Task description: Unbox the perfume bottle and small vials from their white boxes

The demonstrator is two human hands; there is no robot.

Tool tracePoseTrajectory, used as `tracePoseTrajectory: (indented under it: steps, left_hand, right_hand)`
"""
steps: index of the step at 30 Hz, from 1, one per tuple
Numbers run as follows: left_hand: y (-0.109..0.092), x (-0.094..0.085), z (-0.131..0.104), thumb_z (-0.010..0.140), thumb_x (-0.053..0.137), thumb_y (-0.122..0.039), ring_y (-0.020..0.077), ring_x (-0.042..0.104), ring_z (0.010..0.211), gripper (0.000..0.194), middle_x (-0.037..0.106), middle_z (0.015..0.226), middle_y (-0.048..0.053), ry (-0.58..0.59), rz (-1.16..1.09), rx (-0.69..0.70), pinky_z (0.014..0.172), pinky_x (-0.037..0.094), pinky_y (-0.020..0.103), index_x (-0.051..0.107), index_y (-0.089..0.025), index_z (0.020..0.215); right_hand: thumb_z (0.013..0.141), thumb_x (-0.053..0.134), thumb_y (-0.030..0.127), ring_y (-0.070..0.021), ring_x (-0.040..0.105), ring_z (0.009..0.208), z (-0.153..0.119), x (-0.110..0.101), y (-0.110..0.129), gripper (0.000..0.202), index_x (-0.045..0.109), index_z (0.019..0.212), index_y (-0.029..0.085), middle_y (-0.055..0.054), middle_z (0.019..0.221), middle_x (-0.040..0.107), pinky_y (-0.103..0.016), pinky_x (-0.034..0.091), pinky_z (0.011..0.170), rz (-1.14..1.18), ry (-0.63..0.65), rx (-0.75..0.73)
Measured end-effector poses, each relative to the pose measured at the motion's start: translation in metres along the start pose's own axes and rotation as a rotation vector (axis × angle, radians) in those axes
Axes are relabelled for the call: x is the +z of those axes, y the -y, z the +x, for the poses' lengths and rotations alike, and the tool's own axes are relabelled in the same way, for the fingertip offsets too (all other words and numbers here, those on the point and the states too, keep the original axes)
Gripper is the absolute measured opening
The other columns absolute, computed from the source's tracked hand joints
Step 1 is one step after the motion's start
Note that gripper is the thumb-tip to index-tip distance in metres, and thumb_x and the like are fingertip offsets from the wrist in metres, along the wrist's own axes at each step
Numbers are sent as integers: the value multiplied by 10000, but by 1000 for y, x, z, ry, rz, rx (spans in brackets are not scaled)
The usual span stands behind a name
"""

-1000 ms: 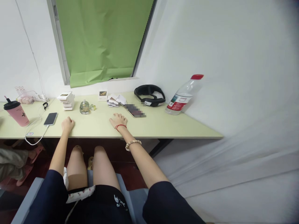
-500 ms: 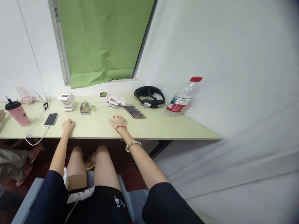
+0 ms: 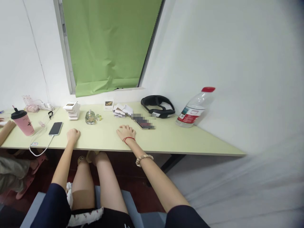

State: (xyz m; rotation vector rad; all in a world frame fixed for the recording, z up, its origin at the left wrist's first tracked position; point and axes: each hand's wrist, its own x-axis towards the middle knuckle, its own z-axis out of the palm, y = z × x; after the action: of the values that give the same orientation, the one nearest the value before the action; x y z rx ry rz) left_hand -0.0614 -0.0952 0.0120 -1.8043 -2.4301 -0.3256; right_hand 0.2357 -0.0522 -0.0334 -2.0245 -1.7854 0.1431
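My left hand (image 3: 73, 135) rests as a loose fist on the pale green table (image 3: 102, 139), right of a white phone (image 3: 55, 128) on a charging cable. Nothing shows in its curled fingers. My right hand (image 3: 126, 132) lies on the tabletop with its fingers spread and holds nothing. Near its fingertips is a second phone (image 3: 143, 122), partly blurred. Folded white papers (image 3: 122, 110) lie behind that hand. A clear glass jar (image 3: 90, 117) stands between and beyond both hands, beside a small green-yellow item (image 3: 98, 117).
A pink cup (image 3: 23, 124) with a black lid stands at the left, near another person's arm (image 3: 6, 132). Stacked white boxes (image 3: 72, 110) are at the back. A black headset (image 3: 158, 107) and a tilted water bottle (image 3: 193, 109) stand right, by the wall.
The whole view has shifted, so the table and things on it appear lower and slightly further right. More of the other person's arm shows at the left. Both my hands remain on the table.
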Motion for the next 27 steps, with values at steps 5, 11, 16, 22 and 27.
tracePoseTrajectory:
  steps: [5, 11, 16, 22, 27]
  left_hand:
    - [5, 3, 12, 849, 381, -307, 254, 642, 885, 369, 697, 924, 149, 20, 2, 30, 707, 433, 305, 716, -151, 850]
    - [11, 5, 29, 845, 397, -317, 245, 640, 885, 356, 699, 926, 140, 34, 15, 80, 693, 414, 285, 714, -156, 831]
    - [10, 8, 42, 850, 399, -323, 234, 642, 844, 353, 704, 894, 136, 40, 21, 161, 659, 380, 279, 708, -161, 793]
    - [3, 18, 71, 850, 415, -298, 184, 621, 702, 372, 688, 716, 97, 17, 18, 300, 581, 301, 256, 650, -155, 600]
    - [-5, 34, 101, 856, 420, -289, 123, 534, 530, 410, 637, 586, 65, -90, -17, 430, 525, 235, 250, 592, -149, 511]
  right_hand:
    - [837, 452, 367, -249, 441, 1128, 3, -3, 1, 360, 563, 1146, 220, -84, 1194, 517, -383, 280, 974, 9, 20, 14]
    - [845, 464, 367, -247, 443, 1116, 20, 1, 5, 339, 571, 1132, 221, -91, 1173, 508, -373, 286, 961, 3, 20, -18]
    - [855, 465, 331, -231, 457, 1103, 34, 8, 12, 307, 575, 1122, 227, -84, 1159, 520, -358, 294, 954, 9, 32, -103]
    - [864, 438, 291, -203, 473, 1086, 64, 26, 33, 279, 570, 1101, 224, -70, 1144, 533, -339, 305, 951, 36, 58, -185]
    - [878, 402, 303, -214, 417, 1168, 100, 47, 58, 331, 528, 1180, 254, -58, 1221, 508, -401, 209, 1032, 23, 119, -205]
